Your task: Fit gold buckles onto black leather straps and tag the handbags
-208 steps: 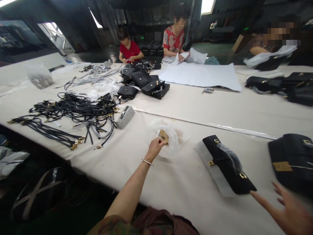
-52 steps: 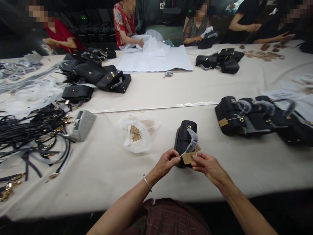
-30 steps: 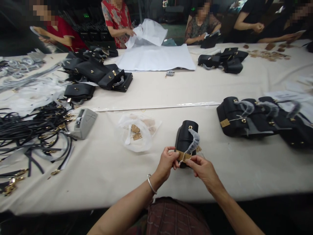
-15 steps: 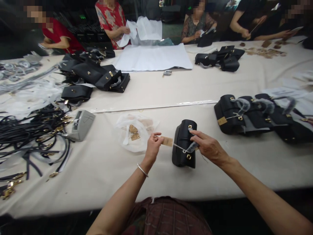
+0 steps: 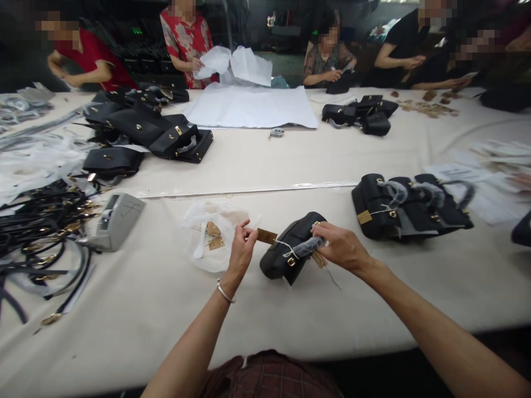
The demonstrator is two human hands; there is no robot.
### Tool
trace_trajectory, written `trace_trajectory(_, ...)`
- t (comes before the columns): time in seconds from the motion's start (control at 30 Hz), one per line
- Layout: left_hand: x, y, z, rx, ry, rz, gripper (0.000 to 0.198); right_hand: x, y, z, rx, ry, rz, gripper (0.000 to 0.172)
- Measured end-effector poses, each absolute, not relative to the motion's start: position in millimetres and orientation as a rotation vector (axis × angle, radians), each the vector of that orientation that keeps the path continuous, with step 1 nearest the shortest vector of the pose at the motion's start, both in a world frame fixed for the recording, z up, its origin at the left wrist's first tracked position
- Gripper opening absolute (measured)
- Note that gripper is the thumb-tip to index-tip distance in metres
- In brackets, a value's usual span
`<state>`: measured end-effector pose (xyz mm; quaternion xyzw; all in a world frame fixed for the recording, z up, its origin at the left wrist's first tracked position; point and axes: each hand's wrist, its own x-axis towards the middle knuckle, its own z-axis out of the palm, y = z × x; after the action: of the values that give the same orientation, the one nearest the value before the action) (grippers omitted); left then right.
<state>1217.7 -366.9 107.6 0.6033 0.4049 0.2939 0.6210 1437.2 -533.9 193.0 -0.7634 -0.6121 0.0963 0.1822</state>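
A small black handbag (image 5: 286,251) with gold fittings lies tilted on the cloth-covered table (image 5: 265,309) in front of me. My left hand (image 5: 241,250) pinches a brown paper tag (image 5: 266,236), whose white string runs to the bag. My right hand (image 5: 340,247) grips the bag's plastic-wrapped handle (image 5: 305,247) at its right side. A clear plastic bag (image 5: 207,240) holding more brown tags lies just left of my left hand.
A grey tape dispenser (image 5: 114,221) and a tangle of black straps (image 5: 41,232) lie at the left. A row of black bags (image 5: 409,207) stands at the right, another pile (image 5: 145,130) at the back left. Several people work along the far edge beside white paper (image 5: 251,105).
Earlier both hands held the tag together near the bag. Since then my left hand has pulled the tag out to the left, and the bag has tipped over from upright.
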Motion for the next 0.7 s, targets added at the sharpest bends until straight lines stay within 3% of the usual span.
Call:
trace_trajectory(0.17,1206.4,-391.1,74.9,1.276,0.963,0.482,0.045,1463.2,-514.7,225.9,-2.237,-1.545,0.320,0.005)
trace_trajectory(0.4,1213.5,-404.0,50.6,1.299,0.989,0.323,0.037,1519.9,-522.7,257.3,-2.584,-0.941,0.482,0.027)
trace_trajectory(0.7,1212.8,-428.5,34.4,1.487,0.877,0.172,0.023,1626.8,-536.9,210.3,-2.505,-0.566,0.126,0.032)
